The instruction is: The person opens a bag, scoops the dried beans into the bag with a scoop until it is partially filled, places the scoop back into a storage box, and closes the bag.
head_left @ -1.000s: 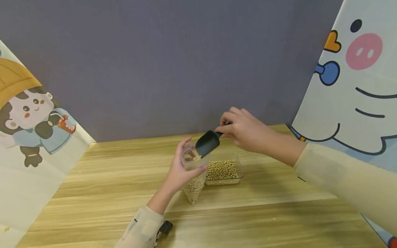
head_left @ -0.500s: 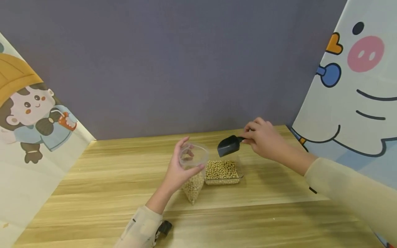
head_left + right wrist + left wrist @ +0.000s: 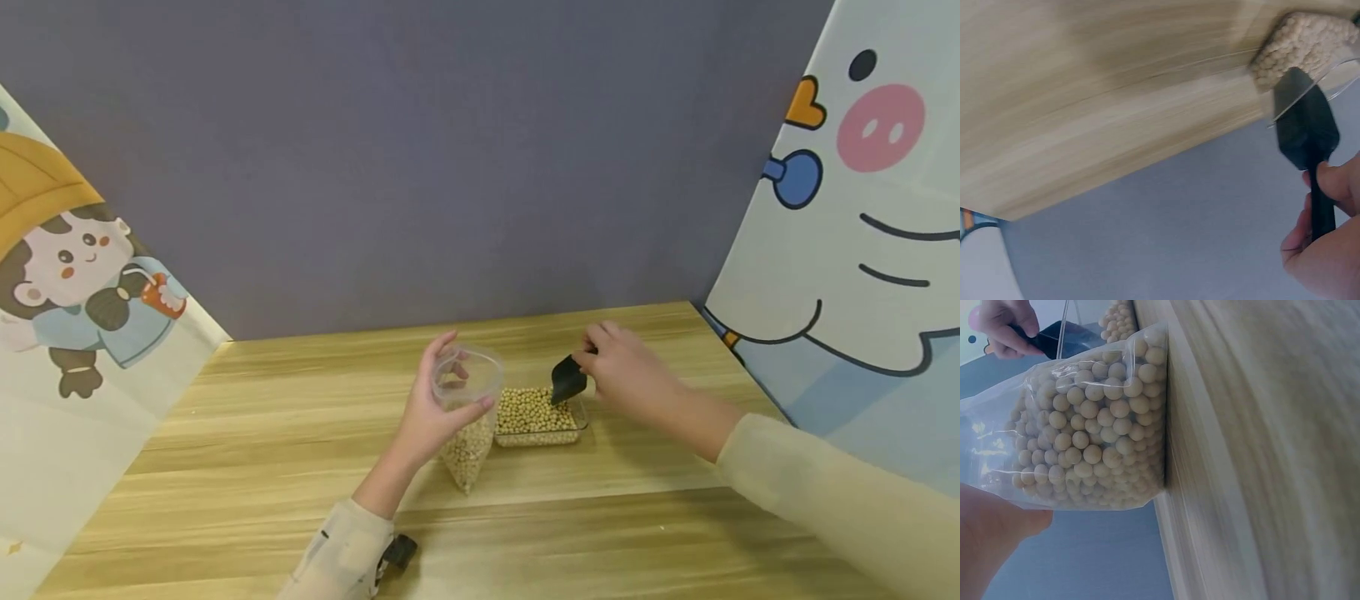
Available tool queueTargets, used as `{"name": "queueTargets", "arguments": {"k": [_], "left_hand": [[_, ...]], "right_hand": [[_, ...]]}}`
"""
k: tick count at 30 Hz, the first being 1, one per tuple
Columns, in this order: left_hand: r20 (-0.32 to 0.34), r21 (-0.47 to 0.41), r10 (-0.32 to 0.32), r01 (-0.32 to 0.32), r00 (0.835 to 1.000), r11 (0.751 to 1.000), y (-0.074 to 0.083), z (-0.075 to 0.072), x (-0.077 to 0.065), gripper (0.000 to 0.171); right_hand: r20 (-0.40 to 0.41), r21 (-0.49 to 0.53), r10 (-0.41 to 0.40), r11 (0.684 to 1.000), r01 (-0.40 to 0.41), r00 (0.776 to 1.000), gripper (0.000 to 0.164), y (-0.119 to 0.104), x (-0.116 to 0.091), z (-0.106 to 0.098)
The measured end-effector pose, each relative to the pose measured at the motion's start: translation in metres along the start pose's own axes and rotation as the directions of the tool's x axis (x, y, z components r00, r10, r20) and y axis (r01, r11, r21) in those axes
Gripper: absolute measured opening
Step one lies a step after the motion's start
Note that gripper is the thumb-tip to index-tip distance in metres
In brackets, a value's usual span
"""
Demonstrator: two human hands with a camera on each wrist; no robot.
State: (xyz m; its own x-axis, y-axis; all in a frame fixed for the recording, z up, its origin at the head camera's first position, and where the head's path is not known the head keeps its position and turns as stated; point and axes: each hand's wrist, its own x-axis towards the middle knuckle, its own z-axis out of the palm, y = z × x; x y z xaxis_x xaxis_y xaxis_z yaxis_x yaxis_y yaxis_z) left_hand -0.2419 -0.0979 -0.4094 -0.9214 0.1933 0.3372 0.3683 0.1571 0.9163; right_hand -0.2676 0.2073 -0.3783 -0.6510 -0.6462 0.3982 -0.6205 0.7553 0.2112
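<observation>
My left hand (image 3: 429, 410) holds a clear plastic bag (image 3: 469, 454) by its round, wide-open mouth, thumb on the near side. The bag stands upright on the table, its lower part filled with pale dried soybeans (image 3: 1091, 437). To the right, my right hand (image 3: 628, 375) grips the handle of a black scoop (image 3: 568, 380). The scoop tilts downward, its tip at the soybeans (image 3: 531, 410) in a clear rectangular container (image 3: 542, 441). In the right wrist view, thumb and fingers (image 3: 1335, 181) wrap the scoop's handle.
The wooden-patterned table (image 3: 300, 433) meets a grey wall (image 3: 450, 167) at the back. Cartoon-printed panels (image 3: 847, 250) stand at both sides. A small black device (image 3: 400, 551) sits by my left wrist. The container stands just right of the bag.
My right hand has drawn the scoop away from the bag's mouth, rightward, then lowered it to the soybeans in the container. The left hand and bag have stayed nearly still.
</observation>
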Motion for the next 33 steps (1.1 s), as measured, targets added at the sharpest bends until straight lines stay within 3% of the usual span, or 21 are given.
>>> {"name": "queueTargets", "arguments": {"k": [4, 8, 16, 19, 23, 27, 31, 33], "left_hand": [[-0.003, 0.006, 0.010, -0.010, 1.000, 1.000, 0.000, 0.000, 0.000, 0.101], [-0.005, 0.011, 0.013, -0.013, 1.000, 1.000, 0.000, 0.000, -0.001, 0.102], [0.001, 0.006, 0.016, -0.016, 1.000, 1.000, -0.001, 0.002, -0.002, 0.103], [-0.005, -0.002, 0.021, -0.021, 1.000, 1.000, -0.001, 0.002, -0.002, 0.103], [-0.015, -0.023, 0.021, -0.022, 1.000, 0.999, -0.002, 0.003, -0.003, 0.103], [-0.013, -0.029, 0.014, -0.014, 1.000, 0.999, -0.003, 0.002, -0.003, 0.103], [-0.013, -0.015, 0.026, -0.026, 1.000, 1.000, -0.002, 0.002, -0.002, 0.101], [-0.017, -0.011, 0.029, -0.029, 0.999, 1.000, -0.001, 0.003, -0.001, 0.100]], "right_hand": [[0.048, -0.003, 0.020, 1.000, -0.020, 0.999, 0.034, -0.009, 0.002, 0.002], [0.058, 0.072, 0.087, 0.993, -0.091, 0.995, 0.027, -0.014, 0.001, 0.009], [0.061, 0.287, 0.238, 0.926, -0.246, 0.969, 0.017, -0.015, -0.011, 0.029], [0.120, 0.393, 0.278, 0.869, -0.302, 0.953, 0.018, -0.016, -0.015, 0.035], [0.226, 0.537, 0.318, 0.748, -0.390, 0.921, 0.021, -0.015, -0.018, 0.043], [0.287, 0.619, 0.325, 0.655, -0.433, 0.901, 0.024, -0.014, -0.020, 0.049], [0.342, 0.669, 0.310, 0.583, -0.462, 0.887, 0.027, -0.014, -0.019, 0.051], [0.365, 0.677, 0.300, 0.565, -0.472, 0.881, 0.028, -0.015, -0.018, 0.052]]}}
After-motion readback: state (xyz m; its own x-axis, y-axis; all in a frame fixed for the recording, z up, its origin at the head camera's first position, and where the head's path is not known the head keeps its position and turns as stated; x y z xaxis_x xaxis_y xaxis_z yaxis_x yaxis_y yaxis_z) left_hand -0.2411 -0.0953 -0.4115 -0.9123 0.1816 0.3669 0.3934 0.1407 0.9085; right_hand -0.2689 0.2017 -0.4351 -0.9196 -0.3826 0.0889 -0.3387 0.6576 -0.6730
